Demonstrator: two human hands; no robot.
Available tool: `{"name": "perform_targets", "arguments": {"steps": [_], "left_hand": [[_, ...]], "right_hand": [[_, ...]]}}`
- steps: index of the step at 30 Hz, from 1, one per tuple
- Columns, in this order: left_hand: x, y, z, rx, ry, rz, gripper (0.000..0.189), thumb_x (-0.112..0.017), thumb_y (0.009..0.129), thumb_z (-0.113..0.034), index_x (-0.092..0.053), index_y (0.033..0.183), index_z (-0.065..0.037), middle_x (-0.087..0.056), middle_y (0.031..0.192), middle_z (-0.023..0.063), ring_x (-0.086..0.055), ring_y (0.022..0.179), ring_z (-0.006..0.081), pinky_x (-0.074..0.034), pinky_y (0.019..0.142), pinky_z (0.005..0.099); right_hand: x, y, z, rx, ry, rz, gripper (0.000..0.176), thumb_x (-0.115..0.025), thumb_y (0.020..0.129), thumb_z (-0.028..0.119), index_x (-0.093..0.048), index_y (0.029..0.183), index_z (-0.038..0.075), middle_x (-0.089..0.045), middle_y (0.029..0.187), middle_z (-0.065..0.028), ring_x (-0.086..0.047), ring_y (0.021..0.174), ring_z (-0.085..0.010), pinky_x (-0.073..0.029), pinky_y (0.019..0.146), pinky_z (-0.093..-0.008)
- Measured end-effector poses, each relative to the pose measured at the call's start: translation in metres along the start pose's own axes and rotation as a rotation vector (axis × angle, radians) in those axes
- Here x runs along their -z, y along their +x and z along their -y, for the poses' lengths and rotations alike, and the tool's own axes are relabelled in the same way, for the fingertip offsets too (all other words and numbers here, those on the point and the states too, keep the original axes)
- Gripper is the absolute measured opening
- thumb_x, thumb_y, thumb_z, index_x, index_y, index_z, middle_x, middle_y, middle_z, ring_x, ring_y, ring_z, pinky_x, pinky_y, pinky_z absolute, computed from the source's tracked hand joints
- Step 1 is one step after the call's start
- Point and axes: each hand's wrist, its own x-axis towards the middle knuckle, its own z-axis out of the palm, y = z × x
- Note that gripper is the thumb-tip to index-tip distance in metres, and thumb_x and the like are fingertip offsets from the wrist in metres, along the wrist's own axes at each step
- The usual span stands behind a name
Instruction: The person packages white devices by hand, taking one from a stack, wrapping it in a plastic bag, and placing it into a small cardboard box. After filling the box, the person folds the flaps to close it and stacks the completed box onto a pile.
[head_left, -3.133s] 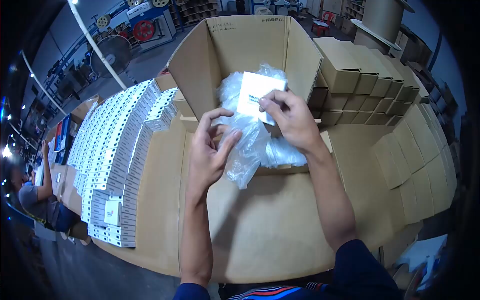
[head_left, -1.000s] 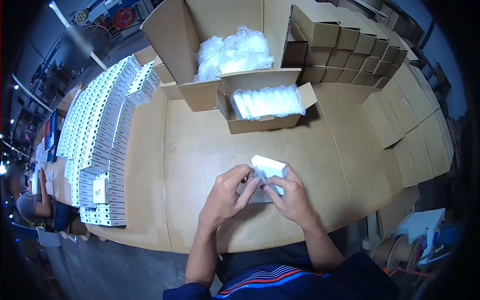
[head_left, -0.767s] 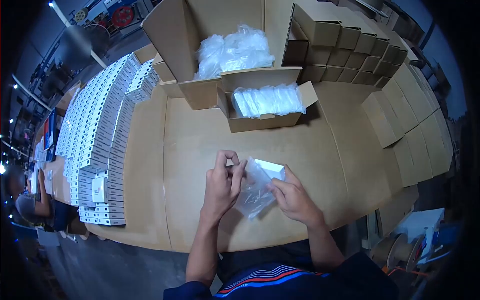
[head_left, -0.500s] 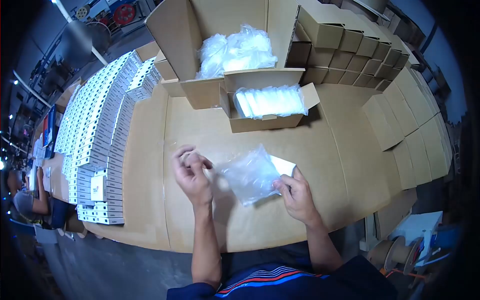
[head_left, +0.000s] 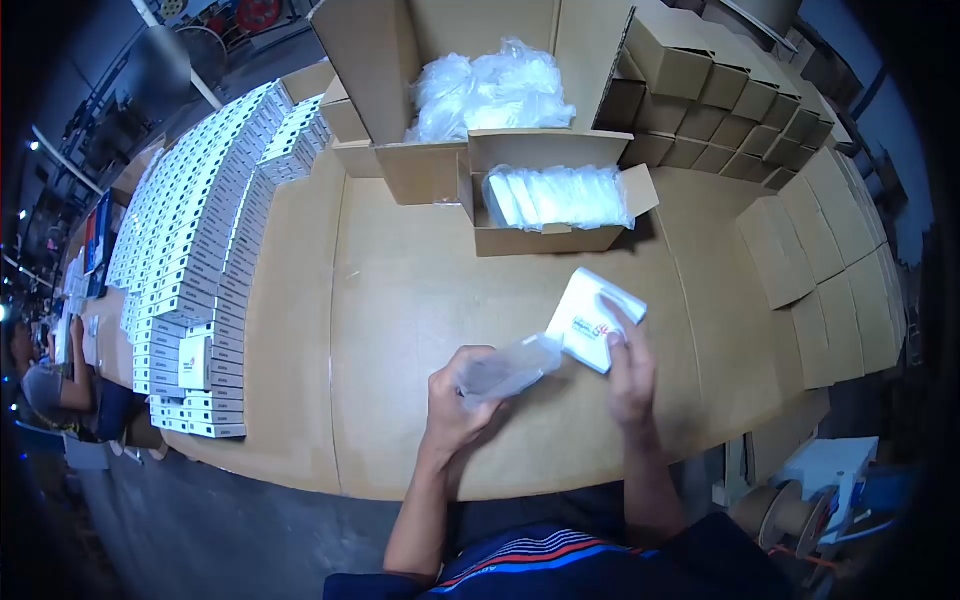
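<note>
Rows of white cartons (head_left: 200,250) lined the left of the desk (head_left: 400,280). Near its front edge, the left hand (head_left: 455,400) had its fingers clenched around a clear plastic bag (head_left: 505,365). Just beside it, the right hand (head_left: 632,370) pinched a small white box (head_left: 590,320).

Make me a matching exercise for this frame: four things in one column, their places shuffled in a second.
Things
1. clear plastic bag
2. small white box
3. rows of white boxes
4. brown cartons

Places
A. lined up at far left
B. held in the right hand
C. gripped in the left hand
D. stacked at far right

Pairs: 1-C, 2-B, 3-A, 4-D
</note>
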Motion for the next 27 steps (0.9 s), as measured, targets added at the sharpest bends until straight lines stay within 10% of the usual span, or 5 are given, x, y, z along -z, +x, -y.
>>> {"name": "perform_targets", "arguments": {"steps": [4,8,27], "left_hand": [[0.002,0.0,-0.007,0.047,0.077,0.07,0.03,-0.086,0.083,-0.007,-0.069,0.105,0.002,-0.076,0.09,0.0092,-0.073,0.08,0.0146,-0.058,0.075,0.0297],[-0.002,0.0,-0.007,0.094,0.05,0.084,0.028,-0.087,0.083,-0.012,-0.071,0.102,0.001,-0.075,0.087,0.0074,-0.071,0.08,0.0136,-0.057,0.075,0.0301],[0.0,-0.002,0.003,0.199,-0.127,0.089,0.04,-0.083,0.085,-0.005,-0.068,0.12,0.005,-0.076,0.105,0.0118,-0.072,0.094,0.0172,-0.058,0.085,0.0326]], "right_hand": [[-0.003,0.034,0.026,0.17,0.384,-0.077,0.048,-0.057,0.101,-0.004,-0.038,0.146,-0.003,-0.058,0.128,-0.0169,-0.059,0.118,-0.02,-0.047,0.104,-0.0333],[-0.015,0.053,0.035,0.266,0.504,0.069,0.036,-0.068,0.095,-0.007,-0.043,0.118,0.004,-0.058,0.122,-0.0153,-0.061,0.115,-0.0182,-0.052,0.098,-0.0316],[-0.034,0.065,0.018,0.054,0.17,0.341,0.024,-0.076,0.095,0.008,-0.057,0.108,0.001,-0.062,0.097,-0.0054,-0.058,0.092,-0.0121,-0.049,0.088,-0.0307]]}}
